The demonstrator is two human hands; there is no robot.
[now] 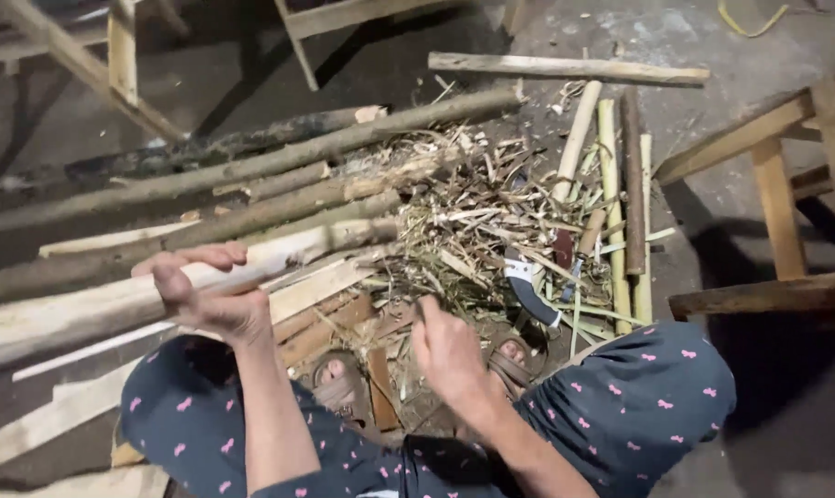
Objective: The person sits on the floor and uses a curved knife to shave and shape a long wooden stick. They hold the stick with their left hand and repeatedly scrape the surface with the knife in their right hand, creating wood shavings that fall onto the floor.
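A: Dark concrete floor (787,424), littered with shavings (454,231) and wooden stools at three and twelve o'clock.

B: The left hand (205,290) wraps its fingers around a peeled pole (113,304) at nine o'clock. The right hand (445,350) is loosely curled; I cannot tell if it pinches anything.

A: A curved knife (533,290) lies at one o'clock of that hand, just beside a sandalled foot (510,355). A blind reach could meet the blade.
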